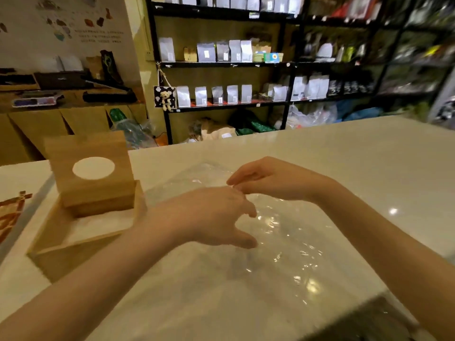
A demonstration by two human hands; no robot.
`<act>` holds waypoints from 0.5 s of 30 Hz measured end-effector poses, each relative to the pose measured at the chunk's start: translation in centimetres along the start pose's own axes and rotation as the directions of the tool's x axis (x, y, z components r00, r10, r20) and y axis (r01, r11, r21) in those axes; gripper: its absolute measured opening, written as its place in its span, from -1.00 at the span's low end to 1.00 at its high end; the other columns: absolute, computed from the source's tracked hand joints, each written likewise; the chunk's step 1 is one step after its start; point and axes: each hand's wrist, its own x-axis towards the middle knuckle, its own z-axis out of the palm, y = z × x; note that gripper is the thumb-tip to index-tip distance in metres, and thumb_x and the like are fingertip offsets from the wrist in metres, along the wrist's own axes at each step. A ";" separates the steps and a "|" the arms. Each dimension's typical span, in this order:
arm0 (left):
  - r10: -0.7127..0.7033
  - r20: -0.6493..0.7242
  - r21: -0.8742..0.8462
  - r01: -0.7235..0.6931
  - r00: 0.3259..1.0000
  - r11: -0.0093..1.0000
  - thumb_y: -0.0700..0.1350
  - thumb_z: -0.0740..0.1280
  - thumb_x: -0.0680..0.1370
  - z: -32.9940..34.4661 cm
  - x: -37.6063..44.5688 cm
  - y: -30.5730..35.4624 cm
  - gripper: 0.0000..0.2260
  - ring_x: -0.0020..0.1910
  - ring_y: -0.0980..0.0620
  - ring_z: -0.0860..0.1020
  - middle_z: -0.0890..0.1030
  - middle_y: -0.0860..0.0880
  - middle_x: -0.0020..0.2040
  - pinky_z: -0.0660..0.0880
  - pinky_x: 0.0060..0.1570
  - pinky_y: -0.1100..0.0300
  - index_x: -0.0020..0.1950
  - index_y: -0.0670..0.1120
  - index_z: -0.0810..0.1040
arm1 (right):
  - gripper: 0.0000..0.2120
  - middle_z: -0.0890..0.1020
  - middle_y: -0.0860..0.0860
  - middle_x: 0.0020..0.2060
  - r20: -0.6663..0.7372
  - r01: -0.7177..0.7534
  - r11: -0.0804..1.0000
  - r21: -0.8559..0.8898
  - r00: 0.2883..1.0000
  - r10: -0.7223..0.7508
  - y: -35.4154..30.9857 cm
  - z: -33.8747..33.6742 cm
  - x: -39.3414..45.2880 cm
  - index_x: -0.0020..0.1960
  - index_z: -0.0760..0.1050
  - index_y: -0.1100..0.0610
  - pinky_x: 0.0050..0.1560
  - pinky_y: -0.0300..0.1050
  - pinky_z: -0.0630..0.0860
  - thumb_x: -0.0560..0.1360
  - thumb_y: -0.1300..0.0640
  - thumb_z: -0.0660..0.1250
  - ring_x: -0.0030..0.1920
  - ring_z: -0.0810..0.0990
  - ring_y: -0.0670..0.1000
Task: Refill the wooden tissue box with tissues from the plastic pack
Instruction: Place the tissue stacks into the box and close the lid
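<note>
The wooden tissue box sits open on the left of the counter, with white tissues lying inside its base. Its lid, which has a round hole, stands propped in the far part of the box. A clear plastic pack lies crumpled and flat-looking on the counter in front of me. My left hand hovers over the pack's left part with fingers spread, holding nothing. My right hand is just beyond it, fingertips pinched together on the film at the pack's far end.
The white counter stretches to the right and far side. A patterned sheet lies at the left edge. Beyond the counter stand black shelves with bags, and cardboard boxes at the left.
</note>
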 end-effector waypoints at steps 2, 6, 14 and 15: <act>0.104 -0.030 -0.081 -0.106 0.994 0.991 0.23 0.18 0.48 1.7 3.0 1.1 -0.44 0.41 0.09 0.25 0.23 0.10 0.48 0.22 0.35 0.14 0.44 0.08 0.22 | -0.76 0.63 -0.04 0.07 -0.065 -0.072 0.997 0.008 0.995 0.072 2.6 -0.9 -2.4 0.16 0.55 0.04 0.13 -0.18 0.47 0.51 0.10 0.27 0.04 0.57 -0.09; 0.158 -0.148 -0.062 -0.169 0.976 0.984 0.25 0.11 0.50 5.3 8.5 2.1 -0.41 0.51 0.05 0.04 0.05 0.02 0.55 0.03 0.48 0.05 0.47 0.05 0.14 | -0.81 0.68 0.02 -0.01 -0.185 -0.209 0.975 0.075 0.958 0.219 7.3 -2.0 -7.1 0.09 0.55 -0.02 0.16 -0.07 0.51 0.50 0.11 0.27 0.01 0.62 -0.08; 0.164 -0.205 0.010 -0.166 0.965 0.986 0.33 -0.21 0.37 8.8 13.1 1.4 -0.21 0.52 0.10 -0.09 -0.01 0.00 0.55 -0.21 0.49 0.05 0.51 -0.07 -0.03 | -0.78 0.64 -0.08 0.03 -0.378 -0.263 0.958 0.114 0.880 0.287 12.1 0.8 -11.9 0.05 0.60 0.03 0.15 -0.25 0.44 0.53 0.21 0.22 0.07 0.57 -0.11; 0.178 -0.221 0.035 -0.175 0.959 0.984 0.31 -0.26 0.35 9.1 13.4 1.2 -0.20 0.52 0.09 -0.06 0.03 -0.01 0.55 -0.19 0.49 0.04 0.51 -0.08 0.00 | -0.77 0.64 -0.09 0.04 -0.380 -0.251 0.963 0.099 0.885 0.270 12.2 1.3 -11.9 0.06 0.60 0.04 0.16 -0.25 0.43 0.53 0.22 0.21 0.08 0.56 -0.11</act>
